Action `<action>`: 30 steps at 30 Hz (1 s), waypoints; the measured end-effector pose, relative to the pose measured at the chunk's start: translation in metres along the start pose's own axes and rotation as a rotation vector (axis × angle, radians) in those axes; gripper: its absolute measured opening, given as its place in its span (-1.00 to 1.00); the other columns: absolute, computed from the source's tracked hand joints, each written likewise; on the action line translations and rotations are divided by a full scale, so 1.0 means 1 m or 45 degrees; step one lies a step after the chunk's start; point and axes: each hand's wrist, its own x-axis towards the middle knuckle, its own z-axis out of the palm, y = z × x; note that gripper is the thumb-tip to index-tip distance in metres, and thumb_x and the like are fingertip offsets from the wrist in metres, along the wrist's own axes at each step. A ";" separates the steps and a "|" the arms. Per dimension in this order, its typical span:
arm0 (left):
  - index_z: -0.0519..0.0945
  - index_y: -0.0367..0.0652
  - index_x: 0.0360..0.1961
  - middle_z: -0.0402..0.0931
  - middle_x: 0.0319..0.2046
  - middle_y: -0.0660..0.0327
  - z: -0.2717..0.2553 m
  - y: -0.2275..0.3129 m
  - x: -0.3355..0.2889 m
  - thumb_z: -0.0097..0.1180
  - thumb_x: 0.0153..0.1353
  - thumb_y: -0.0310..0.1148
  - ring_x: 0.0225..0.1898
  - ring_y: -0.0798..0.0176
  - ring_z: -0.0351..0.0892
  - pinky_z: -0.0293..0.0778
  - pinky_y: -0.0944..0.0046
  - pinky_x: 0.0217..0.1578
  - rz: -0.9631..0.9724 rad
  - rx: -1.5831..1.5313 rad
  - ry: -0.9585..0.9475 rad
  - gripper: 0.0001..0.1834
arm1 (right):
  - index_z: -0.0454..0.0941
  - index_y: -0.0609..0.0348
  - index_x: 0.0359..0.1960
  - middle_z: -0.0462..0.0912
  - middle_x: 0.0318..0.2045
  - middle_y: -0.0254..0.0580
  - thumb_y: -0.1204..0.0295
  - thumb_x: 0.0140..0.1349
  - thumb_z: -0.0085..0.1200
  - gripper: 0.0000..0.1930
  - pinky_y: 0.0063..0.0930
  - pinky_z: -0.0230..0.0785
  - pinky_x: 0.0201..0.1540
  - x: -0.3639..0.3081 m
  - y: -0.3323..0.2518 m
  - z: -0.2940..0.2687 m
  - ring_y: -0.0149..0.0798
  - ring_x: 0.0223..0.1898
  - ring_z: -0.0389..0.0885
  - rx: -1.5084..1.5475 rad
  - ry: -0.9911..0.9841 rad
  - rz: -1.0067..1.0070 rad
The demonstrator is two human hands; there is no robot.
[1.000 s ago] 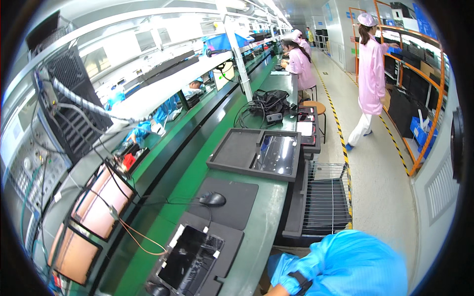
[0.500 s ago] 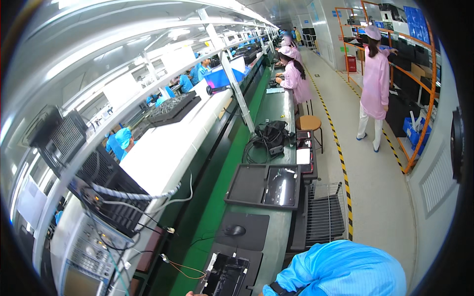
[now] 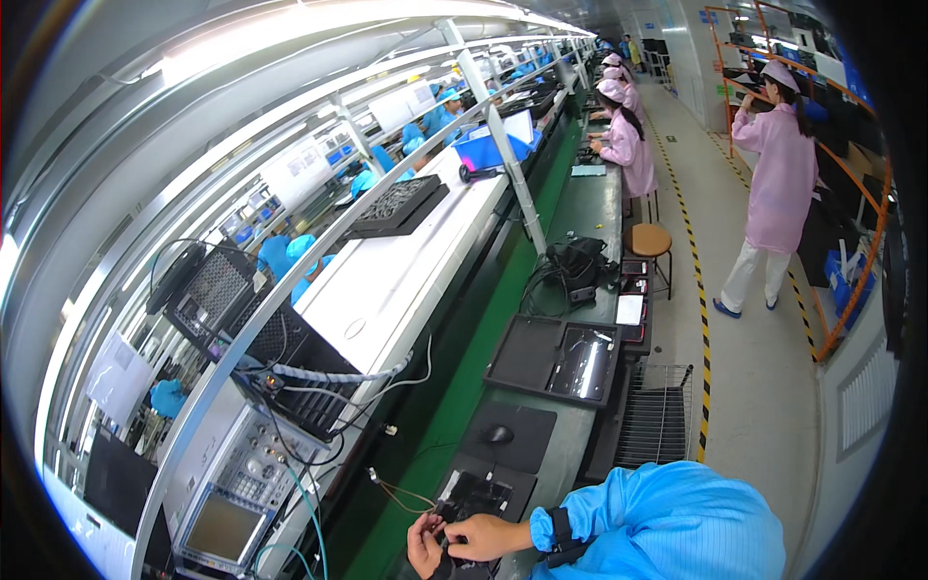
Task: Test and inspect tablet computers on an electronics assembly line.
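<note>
My left hand (image 3: 423, 544) and my right hand (image 3: 485, 536) meet at the lower edge of the view. Both have bent fingers drawn together over the near end of a dark, flat device (image 3: 476, 495). Whatever is pinched between the fingertips is too small or hidden to make out. The device, with a glossy, creased-looking surface, lies on a black mat (image 3: 522, 486). Thin orange-brown wires (image 3: 401, 491) run from its left side to a small white connector. A blue sleeve covers my right arm, with a black band (image 3: 561, 532) at the wrist.
Beyond the device are a black mouse (image 3: 498, 435) on a pad, a black tray (image 3: 522, 356) holding a glossy screen, and bundled black cables (image 3: 570, 271). A bench instrument (image 3: 237, 503) with cables stands left. A wire basket (image 3: 655, 416) is beside the bench. People in pink work farther off.
My hands have come together over the device's near end; before, they were mostly out of view. The whole view has shifted. A person in pink at the rack has turned and raised a hand.
</note>
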 end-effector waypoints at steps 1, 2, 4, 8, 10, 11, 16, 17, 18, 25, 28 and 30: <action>0.28 -0.23 0.62 0.47 0.44 -0.05 -0.001 0.001 -0.006 0.00 0.74 -0.26 0.36 -0.02 0.59 0.55 0.02 0.38 -0.025 0.004 0.006 -0.43 | 0.68 0.15 -0.27 0.76 -0.44 -0.01 0.11 0.41 0.20 -0.67 -0.02 0.53 -0.29 0.005 0.003 0.005 0.09 -0.39 0.76 0.041 0.048 -0.011; 0.62 -0.30 0.37 0.57 0.29 -0.12 -0.004 0.002 -0.007 0.10 0.49 -0.56 0.38 -0.13 0.54 0.48 -0.05 0.41 0.012 0.001 0.132 -0.55 | 0.70 0.18 -0.25 0.78 -0.42 0.01 0.10 0.42 0.19 -0.65 -0.02 0.54 -0.28 0.012 0.009 0.009 0.11 -0.38 0.77 0.067 0.095 0.008; 0.35 -0.30 0.60 0.53 0.37 -0.15 -0.007 0.000 -0.028 -0.06 0.41 -0.72 0.38 -0.12 0.57 0.46 0.02 0.44 0.318 0.924 -0.001 -0.29 | 0.74 0.22 -0.22 0.80 -0.36 0.06 0.10 0.43 0.17 -0.62 -0.02 0.57 -0.24 0.026 0.026 0.021 0.14 -0.33 0.79 0.121 -0.003 0.072; -0.01 -0.38 0.72 0.07 0.64 -0.33 -0.002 -0.011 -0.087 -0.05 0.55 -0.49 0.65 -0.31 0.13 0.12 -0.02 0.63 -0.167 1.024 0.038 -0.21 | 0.79 0.22 -0.24 0.83 -0.30 0.09 0.14 0.43 0.16 -0.63 -0.04 0.61 -0.18 0.007 0.061 0.063 0.08 -0.26 0.83 0.197 -0.367 0.343; -0.08 -0.31 0.76 -0.15 0.75 -0.18 0.006 0.004 -0.131 0.04 0.46 -0.53 0.77 -0.14 -0.22 -0.10 0.03 0.69 -0.276 0.703 -0.001 -0.08 | 0.79 0.21 -0.24 0.83 -0.31 0.09 0.16 0.42 0.16 -0.65 -0.05 0.62 -0.18 0.001 0.073 0.076 0.07 -0.25 0.83 0.067 -0.379 0.273; -0.10 -0.28 0.77 -0.27 0.79 -0.09 0.010 0.016 -0.152 0.07 0.42 -0.57 0.80 -0.04 -0.40 -0.19 0.05 0.71 -0.331 0.576 -0.049 -0.04 | 0.78 0.21 -0.26 0.82 -0.32 0.08 0.17 0.42 0.16 -0.66 -0.06 0.62 -0.19 0.000 0.076 0.079 0.07 -0.27 0.83 -0.066 -0.367 0.201; -0.17 -0.10 0.80 -0.14 0.77 -0.04 0.034 0.059 -0.214 0.50 0.27 -0.47 0.77 -0.05 -0.13 0.00 -0.23 0.66 -0.270 0.480 0.292 0.28 | 0.69 0.23 -0.18 0.78 -0.37 0.08 0.12 0.37 0.22 -0.64 -0.04 0.59 -0.20 0.030 0.060 0.046 0.09 -0.28 0.80 -0.172 -0.465 0.468; -0.17 -0.07 0.80 -0.10 0.75 -0.07 0.035 0.057 -0.213 0.58 0.19 -0.48 0.75 -0.08 -0.06 0.05 -0.25 0.65 -0.267 0.536 0.653 0.36 | 0.68 0.23 -0.19 0.79 -0.36 0.09 0.03 0.39 0.25 -0.58 -0.03 0.59 -0.18 0.029 0.046 0.053 0.11 -0.26 0.80 -0.202 -0.637 0.369; -0.15 -0.08 0.79 -0.10 0.75 -0.10 0.029 0.051 -0.205 0.64 0.11 -0.40 0.78 -0.10 -0.21 -0.02 -0.36 0.65 -0.296 0.209 0.807 0.41 | 0.70 0.22 -0.19 0.79 -0.33 0.10 -0.05 0.43 0.22 -0.52 0.01 0.58 -0.17 0.027 0.032 0.060 0.14 -0.25 0.80 -0.180 -0.701 0.178; 0.67 -0.24 0.11 0.69 0.07 0.01 0.028 0.012 -0.166 0.19 0.57 -0.12 0.20 -0.04 0.67 0.64 -0.16 0.22 -0.511 -0.862 0.642 -0.62 | 0.73 0.21 -0.28 0.73 -0.30 0.12 -0.10 0.60 0.01 -0.42 0.17 0.53 -0.08 0.095 0.000 0.108 0.30 -0.19 0.71 -0.299 -0.451 -0.274; 0.68 -0.22 -0.23 0.65 -0.06 0.12 0.042 0.000 -0.142 0.20 0.56 -0.18 -0.02 0.16 0.60 0.51 0.12 0.11 -0.160 -0.319 0.576 -0.69 | 0.69 0.23 -0.30 0.74 -0.27 0.17 0.05 0.57 0.04 -0.53 0.20 0.52 -0.08 0.117 0.026 0.130 0.32 -0.15 0.71 -0.248 -0.233 -0.050; 0.63 -0.21 -0.25 0.63 -0.13 0.21 0.056 -0.011 -0.126 0.41 0.43 -0.31 -0.05 0.31 0.56 0.45 0.26 0.07 -0.219 0.094 0.778 -0.78 | 0.69 0.22 -0.29 0.76 -0.25 0.18 0.05 0.55 0.04 -0.54 0.23 0.53 -0.07 0.112 0.047 0.142 0.35 -0.15 0.72 -0.306 -0.201 0.010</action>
